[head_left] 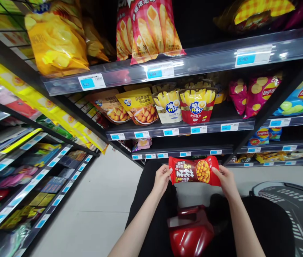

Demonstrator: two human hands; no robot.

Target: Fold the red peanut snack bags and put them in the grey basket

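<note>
Between my two hands a red snack bag (194, 170), printed with a picture of round yellow pieces, is held out sideways. My left hand (162, 177) pinches its left end between thumb and fingers. At the other end my right hand (224, 177) grips the red edge, thumb on the front. The bag hangs above my knees, in front of the lowest shelves. Below it, between my legs, is a shiny dark red object (191, 232) whose kind I cannot make out.
Ahead, a middle shelf (153, 131) carries several snack pouches (198, 105). An upper shelf (194, 57) holds larger chip bags (57, 39). A packed rack (30, 185) stands at the left. A dark shopping basket (287, 207) sits on the floor at the right.
</note>
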